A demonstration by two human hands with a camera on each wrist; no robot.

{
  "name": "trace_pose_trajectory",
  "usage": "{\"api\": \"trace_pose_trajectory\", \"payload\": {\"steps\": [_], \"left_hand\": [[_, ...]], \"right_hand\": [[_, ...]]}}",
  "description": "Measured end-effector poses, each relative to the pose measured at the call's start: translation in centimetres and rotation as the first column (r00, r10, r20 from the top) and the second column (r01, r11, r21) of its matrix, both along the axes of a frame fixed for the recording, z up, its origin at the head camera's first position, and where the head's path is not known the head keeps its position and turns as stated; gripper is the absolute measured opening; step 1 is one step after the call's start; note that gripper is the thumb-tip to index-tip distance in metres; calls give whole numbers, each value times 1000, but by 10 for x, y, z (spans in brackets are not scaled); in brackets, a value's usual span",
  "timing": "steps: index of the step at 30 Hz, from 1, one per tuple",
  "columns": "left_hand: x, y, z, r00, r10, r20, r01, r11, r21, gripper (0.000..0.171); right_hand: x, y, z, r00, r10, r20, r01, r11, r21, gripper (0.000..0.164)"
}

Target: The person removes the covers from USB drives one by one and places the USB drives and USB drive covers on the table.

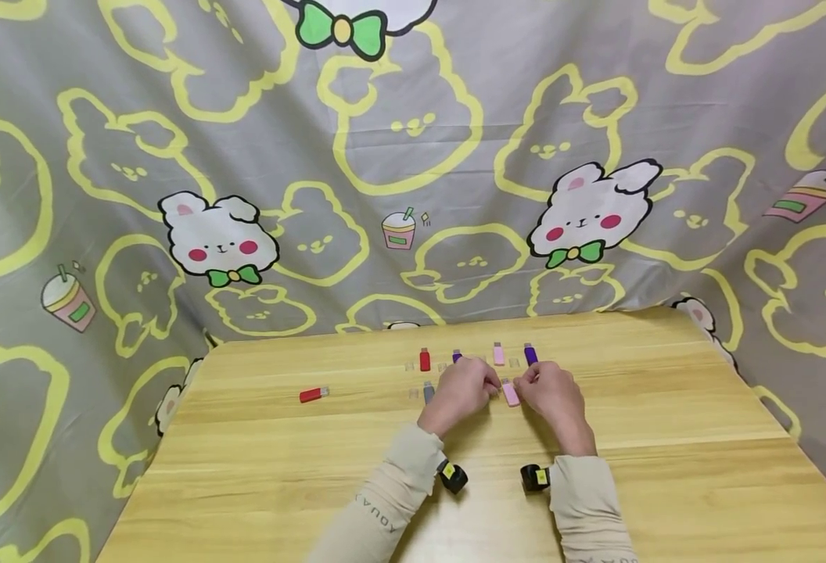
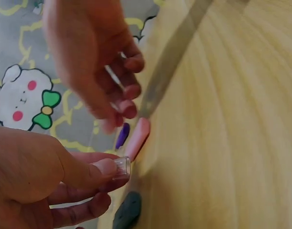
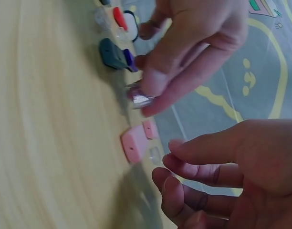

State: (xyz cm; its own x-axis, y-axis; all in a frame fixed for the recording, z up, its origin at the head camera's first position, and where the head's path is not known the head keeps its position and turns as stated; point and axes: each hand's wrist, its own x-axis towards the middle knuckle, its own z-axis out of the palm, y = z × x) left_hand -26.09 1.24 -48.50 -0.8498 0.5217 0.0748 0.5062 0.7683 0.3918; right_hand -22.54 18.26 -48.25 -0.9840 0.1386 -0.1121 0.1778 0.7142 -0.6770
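My left hand (image 1: 464, 389) pinches a small clear cap (image 2: 123, 167) between thumb and fingers. In the right wrist view this cap (image 3: 138, 97) is held up close to a pink USB stick (image 3: 135, 144) lying on the table. The same pink USB stick (image 1: 511, 393) lies between both hands in the head view, its metal plug pointing to the back. My right hand (image 1: 552, 392) hovers just right of that stick, fingers loosely bent with nothing between them. A grey USB stick (image 1: 429, 392) is partly hidden by my left hand.
Behind the hands stand in a row a red USB stick (image 1: 425, 360), a purple one, a second pink one (image 1: 499, 354) and another purple one (image 1: 530, 354). Clear caps (image 1: 414, 393) lie among them. A red stick (image 1: 310, 395) lies apart at left. A patterned curtain (image 1: 455, 156) hangs behind the table.
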Motion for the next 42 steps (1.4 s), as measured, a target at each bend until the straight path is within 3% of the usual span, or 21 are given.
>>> {"api": "trace_pose_trajectory", "payload": {"steps": [6, 11, 17, 22, 26, 30, 34, 37, 42], "left_hand": [[2, -1, -3, 997, 6, -79, -11, 998, -64, 11], [2, -5, -7, 993, 7, -120, -16, 997, -70, 8], [7, -28, 0, 998, 69, -3, -68, 991, 117, 11], [13, -70, 17, 983, 161, 83, -179, 939, 293, 15], [17, -114, 29, 966, 238, 97, -257, 871, 418, 18], [20, -158, 40, 931, 362, 52, -331, 774, 540, 18], [23, -197, 50, 880, 474, 16, -366, 658, 658, 18], [25, -222, 54, 857, 514, 32, -369, 569, 735, 22], [27, -254, 53, 805, 586, 92, -401, 424, 812, 29]], "right_hand": [[2, 2, 5, 1000, 17, -7, -18, 998, -52, 19], [3, 3, 4, 1000, 13, -12, -13, 997, -81, 22], [2, 0, 5, 999, 33, -34, -36, 993, -110, 19], [3, -3, 10, 997, 53, -59, -59, 993, -98, 18], [2, -15, 16, 985, 113, -128, -123, 990, -69, 14], [0, -40, 20, 948, 204, -243, -227, 971, -70, 5], [-1, -71, 22, 896, 293, -335, -334, 940, -70, 8], [-3, -94, 22, 851, 336, -403, -393, 917, -65, 16], [-8, -135, 21, 753, 422, -506, -505, 863, -32, 23]]}}
